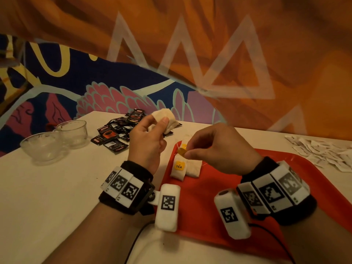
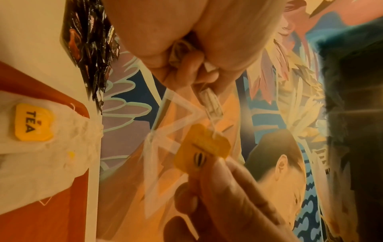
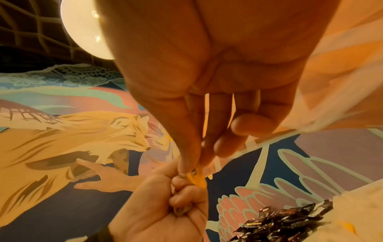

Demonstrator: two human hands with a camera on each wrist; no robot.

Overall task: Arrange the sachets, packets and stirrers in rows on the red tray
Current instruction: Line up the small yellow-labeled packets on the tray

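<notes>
Tea bag (image 1: 164, 119) hangs above the table in the curled fingers of the left hand (image 1: 147, 141) while the right hand (image 1: 219, 149) pinches its yellow tag (image 1: 182, 151) (string between them), apparently untangling it, so next it wants laying beside the two tea bags (image 1: 185, 168) on the red tray (image 1: 219, 206).

Yellow tea tag (image 2: 204, 145) in right-hand (image 2: 223, 196) grip, beside red tray (image 2: 51, 221).

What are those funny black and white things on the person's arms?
Both forearms are bare, with no sleeves. Each wrist wears a black fabric band carrying white blocks printed with black square-pattern markers. A white rounded camera box with its own marker hangs inside each wrist, and a thin black cable trails away toward the person.
</notes>
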